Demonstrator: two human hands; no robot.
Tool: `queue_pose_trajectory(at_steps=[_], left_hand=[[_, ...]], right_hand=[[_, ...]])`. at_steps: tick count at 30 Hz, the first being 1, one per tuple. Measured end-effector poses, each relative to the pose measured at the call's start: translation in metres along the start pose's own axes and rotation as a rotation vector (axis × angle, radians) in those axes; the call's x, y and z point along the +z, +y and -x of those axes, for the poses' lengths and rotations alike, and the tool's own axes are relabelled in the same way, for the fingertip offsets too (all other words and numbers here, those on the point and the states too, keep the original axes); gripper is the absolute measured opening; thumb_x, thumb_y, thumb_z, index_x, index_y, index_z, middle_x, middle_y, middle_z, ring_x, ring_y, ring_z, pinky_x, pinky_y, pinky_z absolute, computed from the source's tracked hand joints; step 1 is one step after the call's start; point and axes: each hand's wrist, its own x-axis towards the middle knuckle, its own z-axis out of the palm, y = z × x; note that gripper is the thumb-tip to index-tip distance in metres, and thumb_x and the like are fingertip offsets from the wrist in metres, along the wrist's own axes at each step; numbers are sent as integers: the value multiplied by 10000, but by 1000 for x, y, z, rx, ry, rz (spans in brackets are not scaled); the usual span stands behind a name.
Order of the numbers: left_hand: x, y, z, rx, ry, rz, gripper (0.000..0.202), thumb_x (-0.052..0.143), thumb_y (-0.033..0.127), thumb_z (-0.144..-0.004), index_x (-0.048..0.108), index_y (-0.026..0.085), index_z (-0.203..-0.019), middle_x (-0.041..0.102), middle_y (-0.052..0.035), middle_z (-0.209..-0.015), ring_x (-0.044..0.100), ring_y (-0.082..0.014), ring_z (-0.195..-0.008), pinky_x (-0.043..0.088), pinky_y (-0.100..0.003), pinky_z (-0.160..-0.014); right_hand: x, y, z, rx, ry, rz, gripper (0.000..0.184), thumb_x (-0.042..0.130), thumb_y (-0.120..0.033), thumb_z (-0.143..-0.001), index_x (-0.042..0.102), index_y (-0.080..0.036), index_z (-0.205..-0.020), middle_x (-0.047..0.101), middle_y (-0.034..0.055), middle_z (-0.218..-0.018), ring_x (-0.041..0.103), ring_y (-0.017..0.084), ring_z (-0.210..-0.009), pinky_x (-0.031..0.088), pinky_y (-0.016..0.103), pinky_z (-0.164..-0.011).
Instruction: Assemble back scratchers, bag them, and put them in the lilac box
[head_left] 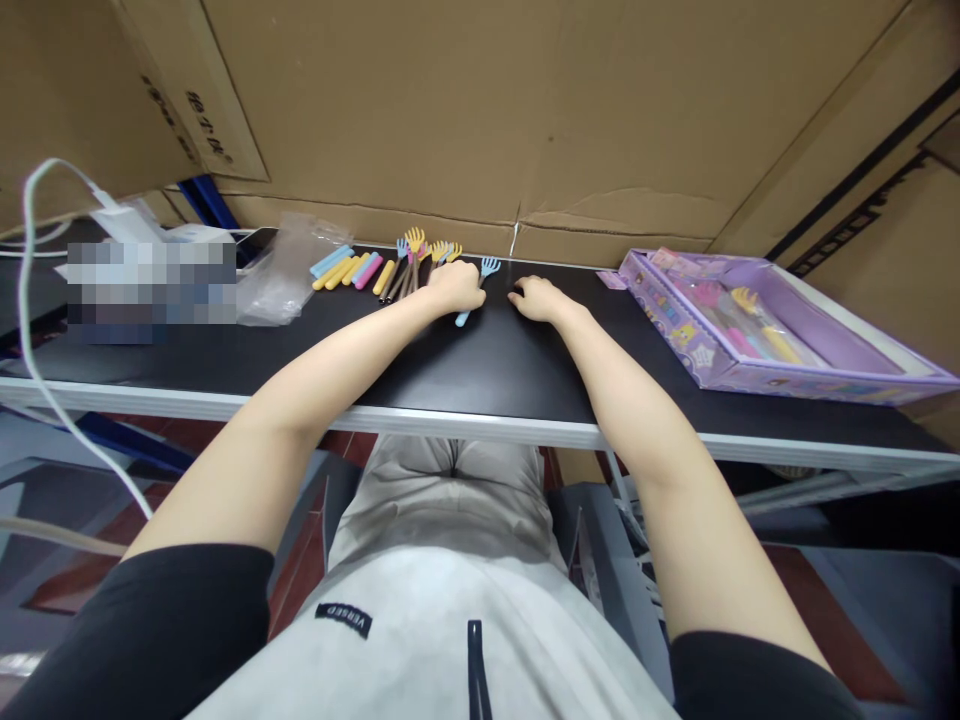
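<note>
My left hand [454, 285] rests on the black table [480, 360] with its fingers curled over a light blue toy fork [480, 283]. The fork's prongs stick out past my knuckles and its handle end shows below the hand. My right hand [534, 298] lies a short way to the right with fingers curled down against the table; nothing shows in it. Just left of my left hand lies a pile of small toy forks [417, 256] in yellow, blue and brown, and several coloured sticks [352, 268].
A purple toy gift box [742, 330] with a clear window lies at the right. A crumpled clear plastic bag [283, 275] and a white charger with cable [112, 215] are at the left. Cardboard sheets [525, 110] wall the back.
</note>
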Motion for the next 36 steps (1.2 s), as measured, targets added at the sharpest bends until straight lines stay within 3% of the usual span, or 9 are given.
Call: queue_pose_trajectory(at_steps=[14, 23, 29, 32, 36], left_hand=[[5, 27, -28, -34, -36, 44, 573, 544, 286, -1088, 630, 36, -1596, 647, -256, -1613, 612, -370, -1536, 513, -404, -1263], [8, 28, -34, -39, -26, 111, 617, 565, 294, -1032, 631, 35, -1589, 644, -264, -1605, 606, -386, -1526, 502, -405, -1249], [13, 26, -36, -51, -2, 129, 576, 466, 288, -1082, 646, 34, -1566, 650, -265, -1600, 613, -367, -1523, 496, -397, -1242], [11, 21, -40, -31, 22, 140, 544, 468, 297, -1086, 693, 44, -1512, 708, -268, -1521, 657, -374, -1471, 525, -414, -1205], [-4, 0, -43, 37, -18, 175, 383, 582, 305, -1000, 827, 105, -1215, 839, -186, -1070, 800, -352, -1132, 605, -391, -1018]], right_hand=[[0, -1, 4, -23, -5, 35, 532, 442, -283, -1176, 600, -24, -1613, 554, 259, -1688, 540, 396, -1584, 435, 485, -1314], [2, 1, 1, -24, 11, 45, 525, 456, -289, -1160, 621, -69, -1607, 579, 237, -1675, 562, 400, -1563, 471, 512, -1289], [1, 0, 3, -19, 9, 40, 520, 460, -292, -1163, 626, -73, -1604, 580, 238, -1674, 565, 399, -1562, 479, 514, -1285], [-1, -2, 6, -20, 2, 30, 522, 461, -281, -1167, 617, -51, -1610, 575, 252, -1673, 558, 406, -1568, 468, 517, -1297], [-3, -4, 8, -14, -5, 22, 528, 455, -283, -1175, 600, -51, -1626, 552, 247, -1696, 531, 396, -1593, 446, 504, -1314]])
